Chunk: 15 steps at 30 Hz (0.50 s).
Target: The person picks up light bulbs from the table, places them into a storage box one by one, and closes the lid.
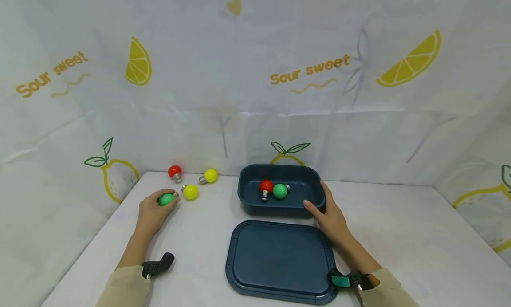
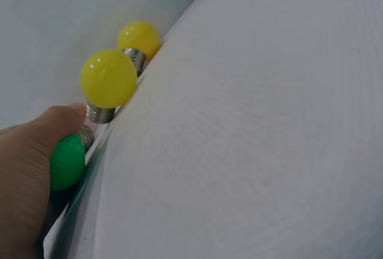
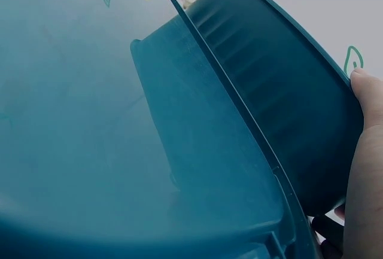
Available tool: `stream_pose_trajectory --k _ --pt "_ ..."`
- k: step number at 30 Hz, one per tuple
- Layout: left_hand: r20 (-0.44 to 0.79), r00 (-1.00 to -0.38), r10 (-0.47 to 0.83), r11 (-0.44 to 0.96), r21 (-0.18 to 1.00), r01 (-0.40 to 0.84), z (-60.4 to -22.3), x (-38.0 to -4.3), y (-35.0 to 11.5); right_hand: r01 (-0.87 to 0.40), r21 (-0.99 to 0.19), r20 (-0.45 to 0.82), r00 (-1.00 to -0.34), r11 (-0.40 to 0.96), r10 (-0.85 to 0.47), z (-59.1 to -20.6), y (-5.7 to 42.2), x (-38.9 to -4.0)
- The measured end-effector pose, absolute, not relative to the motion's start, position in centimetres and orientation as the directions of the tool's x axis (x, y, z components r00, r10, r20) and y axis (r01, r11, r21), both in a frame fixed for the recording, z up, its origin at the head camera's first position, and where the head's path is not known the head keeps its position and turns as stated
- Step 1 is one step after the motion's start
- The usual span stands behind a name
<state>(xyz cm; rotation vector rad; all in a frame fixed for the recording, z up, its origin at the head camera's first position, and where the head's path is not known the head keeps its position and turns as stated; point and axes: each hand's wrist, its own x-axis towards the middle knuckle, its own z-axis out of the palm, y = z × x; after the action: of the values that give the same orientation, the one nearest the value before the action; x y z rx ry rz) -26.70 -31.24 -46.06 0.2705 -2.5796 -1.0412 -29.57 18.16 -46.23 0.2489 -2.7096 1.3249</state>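
Observation:
At the left of the table, my left hand [image 1: 155, 209] has its fingers and thumb around a green light bulb [image 1: 166, 199]; the bulb's metal base pokes out past the thumb in the left wrist view. Just beyond lie two yellow bulbs [image 1: 190, 192] and a red bulb [image 1: 174, 172]. My right hand [image 1: 332, 216] grips the right end of a dark blue box [image 1: 255, 205], thumb over the front rim. Inside the box lie another red bulb [image 1: 266, 186] and a textured green bulb [image 1: 280, 191], side by side.
A dark blue lid [image 1: 281, 260] lies flat on the white table [image 1: 195, 245] in front of the box, close to my right forearm. Behind the table hangs a white cloth [image 1: 191, 120] with lemon prints.

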Motion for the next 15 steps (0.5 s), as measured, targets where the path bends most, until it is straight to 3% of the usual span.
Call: stream_pose_trajectory --k 15 --pt "0.247 -0.907 -0.34 0.674 0.737 -0.053 -45.98 -26.48 -30.94 -0.193 -0.776 0.171 -0.981 0.601 -0.093 -46.24 18.04 -29.61"
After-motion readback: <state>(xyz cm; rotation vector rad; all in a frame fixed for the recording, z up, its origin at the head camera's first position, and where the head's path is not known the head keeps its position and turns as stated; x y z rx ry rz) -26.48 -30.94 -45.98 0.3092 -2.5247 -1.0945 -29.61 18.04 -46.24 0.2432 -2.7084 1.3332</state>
